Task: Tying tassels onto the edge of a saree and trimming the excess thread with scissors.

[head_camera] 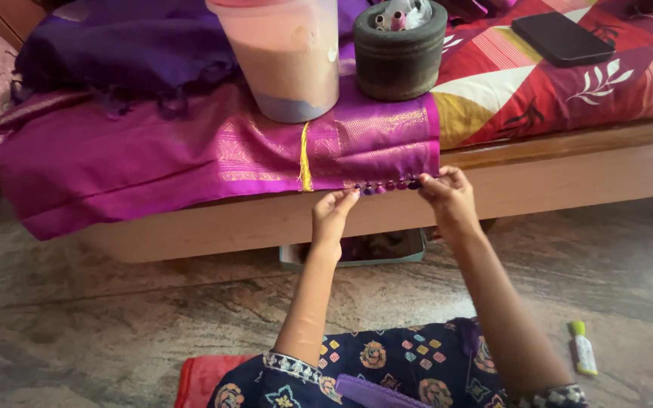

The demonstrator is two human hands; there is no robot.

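Currently I see both hands pinching the sari (190, 151) hem — left hand (332, 215), right hand (447, 198); 1 bead row (387, 185) runs sideways between them.

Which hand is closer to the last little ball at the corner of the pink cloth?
The right hand. Its fingers pinch the magenta cloth at the corner, where the row of small tassel balls ends. The left hand holds the hem further in, at the row's other end.
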